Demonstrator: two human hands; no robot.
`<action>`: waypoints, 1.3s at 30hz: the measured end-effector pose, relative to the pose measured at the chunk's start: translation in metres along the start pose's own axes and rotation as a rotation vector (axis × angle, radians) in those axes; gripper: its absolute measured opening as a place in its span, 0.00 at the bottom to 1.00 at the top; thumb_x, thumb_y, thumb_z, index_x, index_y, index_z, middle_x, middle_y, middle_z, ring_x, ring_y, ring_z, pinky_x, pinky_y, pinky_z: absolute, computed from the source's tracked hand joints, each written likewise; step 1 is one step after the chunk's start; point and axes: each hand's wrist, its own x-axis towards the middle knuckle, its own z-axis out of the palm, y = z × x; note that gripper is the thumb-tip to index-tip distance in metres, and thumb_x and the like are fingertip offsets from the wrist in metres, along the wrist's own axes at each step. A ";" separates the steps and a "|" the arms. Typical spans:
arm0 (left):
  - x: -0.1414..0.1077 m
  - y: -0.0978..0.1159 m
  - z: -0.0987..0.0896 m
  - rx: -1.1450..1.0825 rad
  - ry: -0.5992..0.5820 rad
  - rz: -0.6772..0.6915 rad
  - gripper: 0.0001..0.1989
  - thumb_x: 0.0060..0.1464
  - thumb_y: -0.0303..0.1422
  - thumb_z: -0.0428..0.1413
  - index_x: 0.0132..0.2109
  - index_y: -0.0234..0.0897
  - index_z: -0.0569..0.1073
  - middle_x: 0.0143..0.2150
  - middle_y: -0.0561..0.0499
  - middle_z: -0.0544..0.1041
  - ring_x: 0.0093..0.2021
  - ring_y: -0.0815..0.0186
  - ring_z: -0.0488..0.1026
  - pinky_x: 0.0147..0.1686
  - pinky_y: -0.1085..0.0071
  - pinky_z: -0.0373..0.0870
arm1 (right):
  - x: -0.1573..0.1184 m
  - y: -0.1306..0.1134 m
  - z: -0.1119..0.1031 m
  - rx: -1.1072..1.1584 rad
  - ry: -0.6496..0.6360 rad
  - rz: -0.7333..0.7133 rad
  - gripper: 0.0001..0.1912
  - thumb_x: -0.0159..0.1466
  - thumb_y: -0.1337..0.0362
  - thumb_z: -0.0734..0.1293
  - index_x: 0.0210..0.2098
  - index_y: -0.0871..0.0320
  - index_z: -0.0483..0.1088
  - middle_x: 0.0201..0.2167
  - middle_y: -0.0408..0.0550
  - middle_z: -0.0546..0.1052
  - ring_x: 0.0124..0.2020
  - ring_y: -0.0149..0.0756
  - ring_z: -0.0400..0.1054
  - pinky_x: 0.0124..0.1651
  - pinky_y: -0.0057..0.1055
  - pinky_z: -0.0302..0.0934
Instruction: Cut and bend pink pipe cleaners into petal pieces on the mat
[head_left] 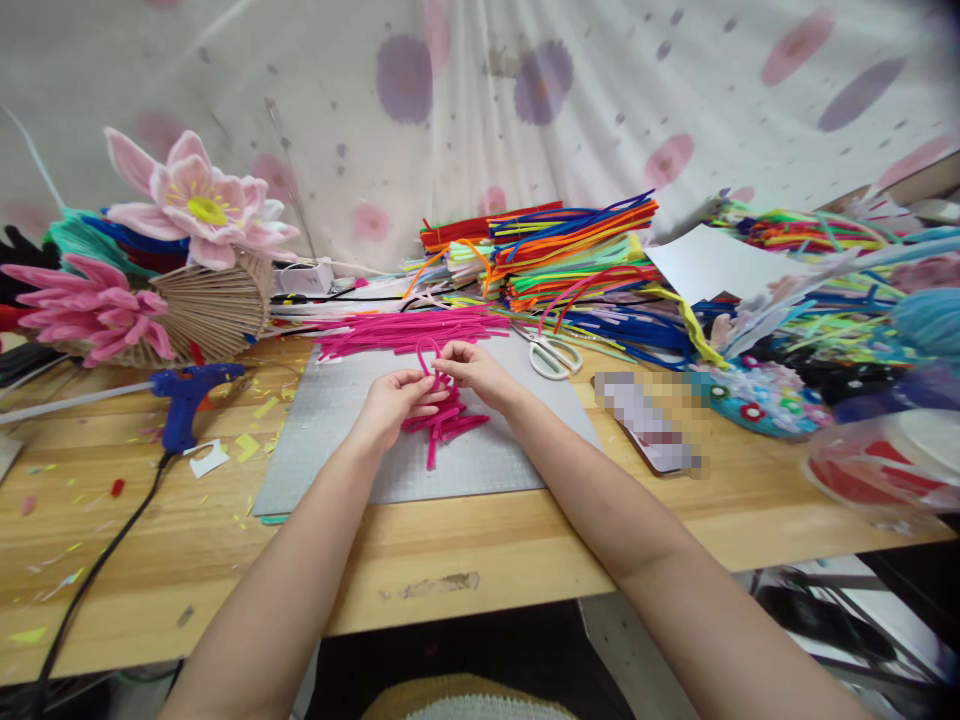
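Note:
Between my two hands, over the grey cutting mat, a magenta pipe cleaner is bent into a loop. My left hand pinches it from the left side, thumb and index finger together. From the right, the fingertips of my right hand close on the same piece. Just below and behind the fingers lies a small heap of folded magenta pipe cleaners, partly hidden. A row of straight magenta pipe cleaners stretches along the mat's far edge.
White-handled scissors lie at the mat's right corner, near a pixelated phone. On the left are a blue glue gun, its cord and pink fuzzy flowers. Bundles of coloured pipe cleaners are stacked at the back.

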 end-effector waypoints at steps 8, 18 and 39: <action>0.001 -0.001 0.001 0.007 0.020 0.010 0.04 0.43 0.25 0.58 0.30 0.30 0.70 0.26 0.50 0.76 0.29 0.67 0.76 0.22 0.79 0.70 | -0.002 0.003 0.005 0.089 -0.016 0.036 0.17 0.46 0.56 0.70 0.23 0.59 0.59 0.15 0.34 0.62 0.16 0.21 0.52 0.19 0.22 0.44; 0.002 -0.003 0.000 -0.050 0.004 0.043 0.06 0.41 0.25 0.60 0.30 0.30 0.70 0.23 0.51 0.75 0.24 0.71 0.74 0.28 0.77 0.72 | -0.001 0.002 -0.002 0.246 -0.061 0.109 0.18 0.47 0.56 0.71 0.25 0.59 0.59 0.16 0.34 0.60 0.16 0.20 0.51 0.18 0.20 0.41; -0.003 -0.002 0.004 -0.124 -0.186 -0.073 0.02 0.45 0.25 0.59 0.28 0.30 0.72 0.23 0.51 0.74 0.22 0.76 0.71 0.24 0.82 0.70 | 0.006 0.005 -0.014 0.480 -0.087 0.071 0.13 0.48 0.60 0.70 0.29 0.62 0.69 0.14 0.33 0.50 0.15 0.18 0.39 0.15 0.19 0.35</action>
